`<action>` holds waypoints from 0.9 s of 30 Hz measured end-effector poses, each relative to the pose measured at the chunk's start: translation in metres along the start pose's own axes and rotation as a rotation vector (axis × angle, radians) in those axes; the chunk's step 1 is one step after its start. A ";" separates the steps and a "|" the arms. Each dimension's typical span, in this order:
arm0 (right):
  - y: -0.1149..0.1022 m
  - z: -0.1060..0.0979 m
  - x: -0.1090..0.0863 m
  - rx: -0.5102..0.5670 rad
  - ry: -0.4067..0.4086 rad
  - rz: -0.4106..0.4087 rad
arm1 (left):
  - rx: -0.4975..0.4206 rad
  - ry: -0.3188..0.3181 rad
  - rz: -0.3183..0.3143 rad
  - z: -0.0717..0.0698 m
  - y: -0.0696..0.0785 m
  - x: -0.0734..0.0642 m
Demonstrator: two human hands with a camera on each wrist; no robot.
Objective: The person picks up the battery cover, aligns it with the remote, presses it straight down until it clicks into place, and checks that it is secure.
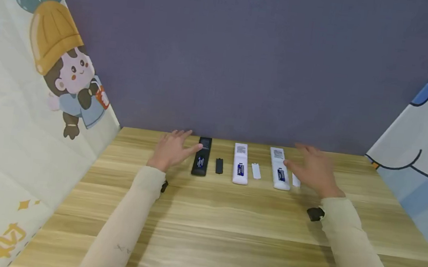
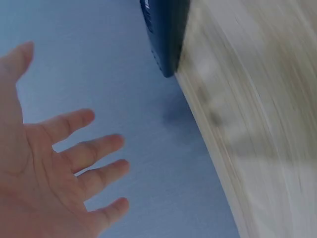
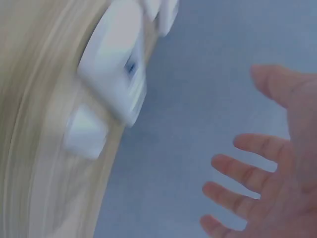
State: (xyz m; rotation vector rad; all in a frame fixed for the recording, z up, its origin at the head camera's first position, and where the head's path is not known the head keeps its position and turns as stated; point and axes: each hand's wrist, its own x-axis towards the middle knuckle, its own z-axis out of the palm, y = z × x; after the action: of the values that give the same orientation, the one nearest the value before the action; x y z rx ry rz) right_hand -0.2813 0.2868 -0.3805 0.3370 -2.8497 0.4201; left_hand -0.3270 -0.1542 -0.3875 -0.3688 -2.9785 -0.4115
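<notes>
Face-down on the surface [image 1: 225,240], the middle white remote control [image 1: 240,157] has the black remote control [image 1: 205,153] to its left, the other white remote control [image 1: 276,160] to its right. All three show batteries [image 1: 240,169] seated; their covers [image 1: 256,171] lie off, unfitted. Beyond those outer remotes, the left hand [image 1: 174,149] and right hand [image 1: 316,170] reach forward, spread wide, empty.

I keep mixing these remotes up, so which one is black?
The left-end remote, the one nearest the left hand. Its casing is black, while the middle remote and the right-end remote are both white.
</notes>
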 end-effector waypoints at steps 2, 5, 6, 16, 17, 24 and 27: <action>-0.014 0.001 -0.002 0.023 0.017 -0.024 | -0.024 0.015 0.005 0.000 0.002 -0.003; -0.034 0.004 -0.006 0.067 0.026 -0.070 | -0.067 0.029 0.010 0.000 0.004 -0.006; -0.041 0.005 -0.007 0.081 0.027 -0.082 | -0.084 0.035 0.013 0.000 0.004 -0.008; -0.090 0.022 -0.012 0.212 -0.052 -0.154 | -0.240 0.063 0.017 0.004 0.012 -0.011; -0.093 0.024 -0.012 0.237 -0.066 -0.151 | -0.251 0.066 0.008 0.005 0.012 -0.011; -0.119 0.035 -0.001 0.379 -0.119 -0.145 | -0.296 0.085 -0.070 0.016 0.013 -0.003; -0.130 0.040 0.006 0.408 -0.115 -0.148 | -0.339 0.059 -0.121 0.021 0.014 0.001</action>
State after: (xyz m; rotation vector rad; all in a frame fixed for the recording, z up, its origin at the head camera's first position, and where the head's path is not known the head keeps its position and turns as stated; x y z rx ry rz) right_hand -0.2612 0.1519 -0.3834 0.6599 -2.8042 0.9812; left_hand -0.3261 -0.1350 -0.4036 -0.1998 -2.8782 -0.9284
